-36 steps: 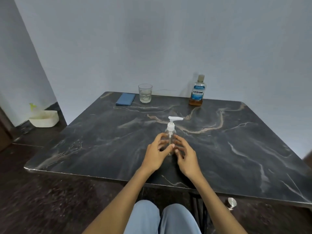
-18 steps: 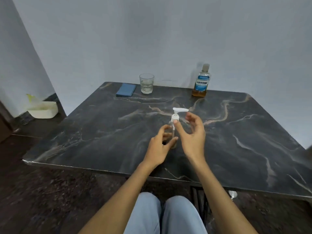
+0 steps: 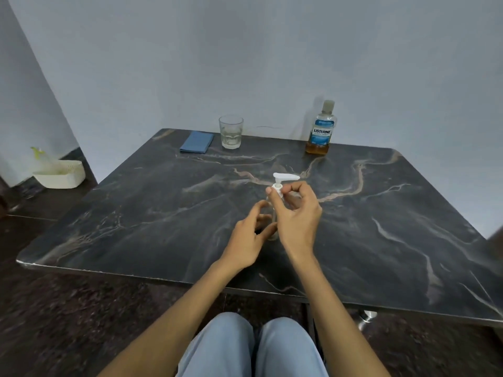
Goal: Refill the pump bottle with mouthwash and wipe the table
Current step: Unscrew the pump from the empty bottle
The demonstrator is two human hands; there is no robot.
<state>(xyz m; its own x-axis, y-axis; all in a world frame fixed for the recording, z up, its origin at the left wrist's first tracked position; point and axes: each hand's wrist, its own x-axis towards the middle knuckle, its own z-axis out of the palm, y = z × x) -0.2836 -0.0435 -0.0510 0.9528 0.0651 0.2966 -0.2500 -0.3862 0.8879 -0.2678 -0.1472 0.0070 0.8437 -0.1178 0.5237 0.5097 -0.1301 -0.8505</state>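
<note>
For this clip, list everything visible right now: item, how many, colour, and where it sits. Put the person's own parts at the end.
pump bottle: 1, clear with white pump, upright at table centre between the hands
mouthwash bottle: 1, clear, blue label, amber liquid low inside, far edge, right of centre
glass: 1, clear, far edge, right of the cloth
cloth: 1, blue, folded, far left of the table
table: 1, dark marble with pale veins
basket: 1, white, on the floor at left by the wall
left hand: 1, fingers around the bottle's body
right hand: 1, fingers pinching the pump collar
legs: 2, light blue trousers, bottom centre
</note>
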